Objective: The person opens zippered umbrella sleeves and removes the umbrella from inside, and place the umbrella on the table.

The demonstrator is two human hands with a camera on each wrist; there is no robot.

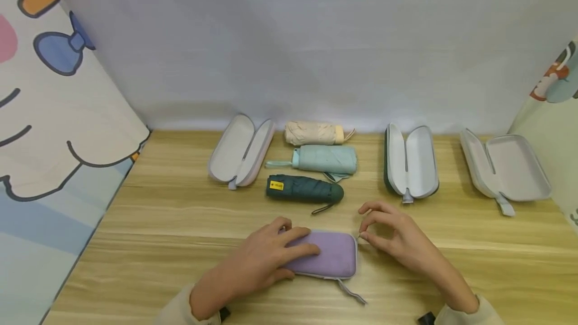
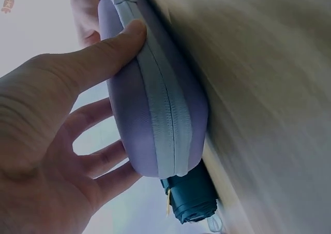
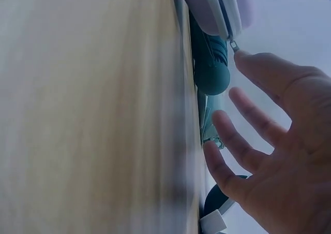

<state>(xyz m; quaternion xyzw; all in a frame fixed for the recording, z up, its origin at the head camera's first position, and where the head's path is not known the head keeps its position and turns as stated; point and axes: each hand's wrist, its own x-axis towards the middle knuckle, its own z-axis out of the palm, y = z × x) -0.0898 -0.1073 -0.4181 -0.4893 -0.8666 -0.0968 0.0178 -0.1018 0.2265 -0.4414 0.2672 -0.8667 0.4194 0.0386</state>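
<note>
A purple zip case (image 1: 331, 254) with a grey zipper band lies closed on the table, a grey strap (image 1: 351, 292) trailing from its near edge. My left hand (image 1: 266, 255) grips its left part, fingers spread over the lid. In the left wrist view the thumb (image 2: 135, 31) presses on the zipper side of the case. At the case's right end my right hand (image 1: 397, 234) pinches the small metal zipper pull (image 3: 234, 45) between thumb and index finger. The other right fingers (image 3: 240, 146) are apart from the case.
Behind the case lie a dark green folded umbrella (image 1: 304, 189), a mint one (image 1: 327, 158) and a beige one (image 1: 309, 133). Opened cases stand around them: a pinkish case (image 1: 261, 153) on the left, a dark green case (image 1: 435, 184) and a grey-white case (image 1: 519, 164) on the right.
</note>
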